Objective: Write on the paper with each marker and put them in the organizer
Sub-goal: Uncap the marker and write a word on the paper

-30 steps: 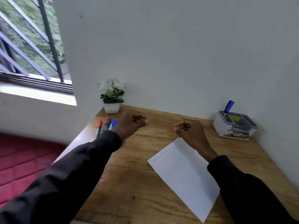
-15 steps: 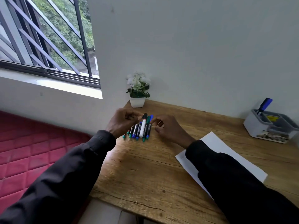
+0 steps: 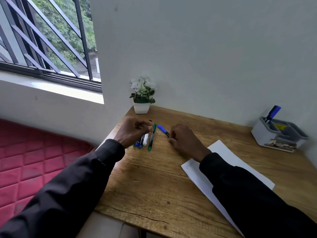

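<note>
Blue marker (image 3: 163, 130) just dragged clear of the bunch (image 3: 144, 140) on the tabletop (image 3: 154, 177), dark end pinched in the right grip (image 3: 184, 141), left grip (image 3: 133, 130) curled by the green marker (image 3: 151, 137), hold unclear, so probably bound for the paper (image 3: 193, 170) next.

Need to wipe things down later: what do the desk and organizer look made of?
The desk: wood or wood-look laminate, matte; grain lines and dark knots show. The organizer: probably plastic, with smooth white walls and grey moulded compartments.
</note>
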A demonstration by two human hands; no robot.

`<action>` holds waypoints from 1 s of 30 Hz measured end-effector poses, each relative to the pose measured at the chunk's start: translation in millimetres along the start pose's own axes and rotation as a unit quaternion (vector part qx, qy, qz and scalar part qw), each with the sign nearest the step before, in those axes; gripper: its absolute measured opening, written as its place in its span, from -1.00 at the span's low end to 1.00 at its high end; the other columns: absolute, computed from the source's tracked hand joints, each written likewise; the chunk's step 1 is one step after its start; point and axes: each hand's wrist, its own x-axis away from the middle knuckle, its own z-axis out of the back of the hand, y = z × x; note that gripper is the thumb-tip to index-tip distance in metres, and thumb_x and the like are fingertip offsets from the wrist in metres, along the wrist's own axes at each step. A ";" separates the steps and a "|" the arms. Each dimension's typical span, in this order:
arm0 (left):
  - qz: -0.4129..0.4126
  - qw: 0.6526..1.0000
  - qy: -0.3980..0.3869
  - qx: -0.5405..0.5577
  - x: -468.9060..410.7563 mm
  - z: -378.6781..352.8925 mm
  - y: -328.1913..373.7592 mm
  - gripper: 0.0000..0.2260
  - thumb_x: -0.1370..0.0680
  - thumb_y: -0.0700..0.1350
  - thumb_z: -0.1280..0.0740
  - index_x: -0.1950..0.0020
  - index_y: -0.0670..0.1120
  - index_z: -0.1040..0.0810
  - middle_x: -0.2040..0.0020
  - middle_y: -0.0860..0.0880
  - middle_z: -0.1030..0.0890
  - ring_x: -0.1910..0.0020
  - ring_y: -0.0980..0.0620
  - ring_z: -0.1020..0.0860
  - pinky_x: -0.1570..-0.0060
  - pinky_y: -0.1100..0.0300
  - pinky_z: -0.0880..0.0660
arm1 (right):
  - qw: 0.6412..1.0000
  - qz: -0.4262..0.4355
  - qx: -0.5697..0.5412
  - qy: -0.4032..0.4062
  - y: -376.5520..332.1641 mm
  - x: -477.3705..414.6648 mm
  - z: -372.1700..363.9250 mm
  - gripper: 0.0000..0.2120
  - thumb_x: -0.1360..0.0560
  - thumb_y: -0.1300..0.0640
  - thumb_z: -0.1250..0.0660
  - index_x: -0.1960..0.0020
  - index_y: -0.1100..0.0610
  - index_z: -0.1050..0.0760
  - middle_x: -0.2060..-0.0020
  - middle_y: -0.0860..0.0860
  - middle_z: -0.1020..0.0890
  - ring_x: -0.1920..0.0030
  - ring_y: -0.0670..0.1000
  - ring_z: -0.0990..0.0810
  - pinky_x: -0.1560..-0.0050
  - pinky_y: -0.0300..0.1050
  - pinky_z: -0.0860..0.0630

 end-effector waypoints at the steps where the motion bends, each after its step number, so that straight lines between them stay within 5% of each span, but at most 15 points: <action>1: 0.000 1.000 -0.003 -0.002 -0.8 -3.1 0.6 -0.82 -0.48 -0.25 -0.47 -0.07 -0.24 -0.67 0.04 -0.06 -0.69 0.08 0.10 -0.68 0.07 0.32 -0.59 | 1.000 -0.013 -0.002 0.008 4.0 2.7 4.6 -0.94 -0.56 0.18 -0.45 0.07 0.12 -0.58 0.10 0.01 -0.60 0.10 -0.01 -0.55 0.11 -0.07 -0.52; 6: 0.015 0.999 -0.015 -0.046 -3.8 -26.3 7.8 -0.77 -0.48 -0.19 -0.48 -0.13 -0.08 -0.67 0.06 0.04 -0.69 0.06 0.21 -0.65 0.00 0.36 -0.57 | 0.997 -0.037 -0.010 0.061 25.6 19.3 29.9 -0.89 -0.53 0.20 -0.45 -0.03 0.10 -0.71 0.10 -0.04 -0.68 0.10 -0.03 -0.61 0.10 -0.03 -0.60; 11: -0.026 0.995 -0.049 -0.081 -7.9 -51.6 26.2 -0.67 -0.49 -0.13 -0.46 -0.24 0.09 -0.61 -0.10 0.23 -0.61 0.01 0.48 -0.50 -0.01 0.56 -0.40 | 0.991 -0.029 -0.100 0.085 34.0 43.9 63.3 -0.87 -0.56 0.24 -0.47 -0.07 0.10 -0.74 0.09 -0.07 -0.70 0.14 -0.19 -0.59 0.18 -0.44 -0.45; 15: -0.070 0.992 -0.054 -0.087 -9.8 -71.4 36.7 -0.81 -0.53 -0.10 -0.43 -0.13 0.04 -0.68 0.01 0.08 -0.70 0.03 0.15 -0.62 -0.05 0.16 -0.56 | 0.974 -0.051 -0.187 0.118 41.8 66.1 82.5 -0.88 -0.54 0.21 -0.50 0.01 0.02 -0.76 0.17 -0.17 -0.73 0.13 -0.23 -0.65 0.12 -0.46 -0.46; 18: -0.077 0.994 -0.051 -0.062 -9.7 -83.8 42.6 -0.89 -0.54 -0.10 -0.41 -0.01 -0.04 -0.71 0.19 -0.01 -0.70 0.16 0.04 -0.64 0.07 0.06 -0.59 | 0.911 -0.112 -0.362 0.165 46.7 82.8 90.3 -0.93 -0.47 0.14 -0.58 0.06 0.11 -0.76 0.25 0.00 -0.74 0.25 -0.07 -0.64 0.18 -0.29 -0.53; 21: -0.069 0.996 -0.059 -0.007 -9.2 -96.9 50.8 -0.91 -0.54 -0.11 -0.41 0.02 0.00 -0.70 0.22 0.00 -0.70 0.20 0.07 -0.64 0.17 0.23 -0.55 | 0.781 -0.155 -0.588 0.141 46.8 93.2 92.0 -0.62 -0.39 0.04 -0.57 -0.03 0.33 -0.71 0.26 0.17 -0.64 0.29 0.06 -0.54 0.31 -0.21 -0.51; 24: -0.073 0.994 -0.076 0.012 -7.8 -111.5 60.4 -0.89 -0.54 -0.12 -0.41 -0.02 -0.04 -0.70 0.23 0.00 -0.69 0.28 0.15 -0.61 0.27 0.33 -0.50 | 0.705 -0.192 -0.675 0.103 37.9 96.7 86.3 -0.45 -0.42 -0.02 -0.49 -0.16 0.43 -0.60 0.28 0.17 -0.61 0.33 0.05 -0.55 0.33 -0.22 -0.51; 30: -0.098 0.990 -0.102 0.002 -11.5 -117.5 72.7 -0.90 -0.54 -0.17 -0.41 0.05 -0.15 -0.72 0.25 -0.07 -0.69 0.34 0.18 -0.56 0.29 0.41 -0.43 | 0.717 -0.181 -0.663 0.117 40.6 96.1 78.2 -0.66 -0.63 0.13 -0.37 -0.13 0.45 -0.61 0.26 0.22 -0.69 0.33 0.07 -0.66 0.33 -0.21 -0.55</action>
